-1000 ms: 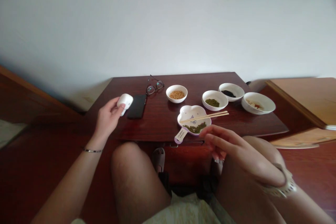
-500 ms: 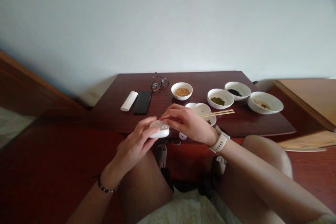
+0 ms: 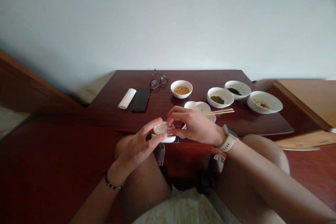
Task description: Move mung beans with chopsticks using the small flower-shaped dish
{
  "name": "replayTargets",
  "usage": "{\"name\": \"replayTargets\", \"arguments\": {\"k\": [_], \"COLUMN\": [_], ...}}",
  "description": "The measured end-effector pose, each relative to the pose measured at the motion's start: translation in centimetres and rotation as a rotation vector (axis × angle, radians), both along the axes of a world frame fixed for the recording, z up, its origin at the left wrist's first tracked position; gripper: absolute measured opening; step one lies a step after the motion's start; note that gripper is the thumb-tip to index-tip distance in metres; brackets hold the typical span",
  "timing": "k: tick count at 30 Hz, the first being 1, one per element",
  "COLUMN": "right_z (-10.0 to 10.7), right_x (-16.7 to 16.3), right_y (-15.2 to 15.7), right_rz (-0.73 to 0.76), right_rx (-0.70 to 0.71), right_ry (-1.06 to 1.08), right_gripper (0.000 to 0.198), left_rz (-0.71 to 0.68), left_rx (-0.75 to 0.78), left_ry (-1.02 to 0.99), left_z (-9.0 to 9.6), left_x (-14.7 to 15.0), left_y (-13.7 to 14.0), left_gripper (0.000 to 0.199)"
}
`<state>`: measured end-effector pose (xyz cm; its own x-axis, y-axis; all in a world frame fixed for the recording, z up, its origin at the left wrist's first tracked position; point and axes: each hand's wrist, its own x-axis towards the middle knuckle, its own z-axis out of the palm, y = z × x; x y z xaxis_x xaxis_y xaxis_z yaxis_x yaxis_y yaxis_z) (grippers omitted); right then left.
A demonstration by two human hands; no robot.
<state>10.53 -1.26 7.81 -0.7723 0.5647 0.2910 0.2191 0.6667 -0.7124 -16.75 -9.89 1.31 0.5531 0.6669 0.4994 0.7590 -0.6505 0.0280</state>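
A small white rounded case [image 3: 168, 140] is held at the near edge of the table, over my lap. It looks parted, with a pale round piece [image 3: 159, 128] tilted up above its base; its exact kind is unclear. My left hand [image 3: 136, 150] grips it from the left, thumb and fingers at its sides. From the right, my right hand [image 3: 194, 126] has its fingers bent and pressed to the upper part; the fingertips partly cover it. Behind that hand is a white petal-shaped dish [image 3: 195, 105], partly hidden, with wooden chopsticks [image 3: 219, 112] across it.
On the dark wooden table [image 3: 126, 77] are a white case [image 3: 127, 98], a black phone [image 3: 140, 100] and glasses [image 3: 159, 81]. White bowls hold yellow beans [image 3: 181, 90], green beans [image 3: 217, 100], dark grains [image 3: 234, 91] and mixed bits [image 3: 261, 104]. A light wooden cabinet [image 3: 309, 94] stands right.
The small white case has shifted slightly right and looks more opened, its pale upper piece now tilted up. My left thumb and fingers have spread further apart around it. My right hand moved slightly right.
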Motion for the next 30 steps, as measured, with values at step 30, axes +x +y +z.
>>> {"name": "replayTargets", "arguments": {"k": [30], "right_z": [-3.7], "right_x": [2.5], "right_y": [-4.0], "right_rz": [-0.28], "right_rx": [-0.676], "right_ry": [0.431], "right_gripper": [0.028], "left_rz": [0.261], "left_rx": [-0.303], "left_ry": [-0.336], "left_z": [-3.0], "left_x": [-0.7], "left_y": [5.9], "left_gripper": [0.042]}}
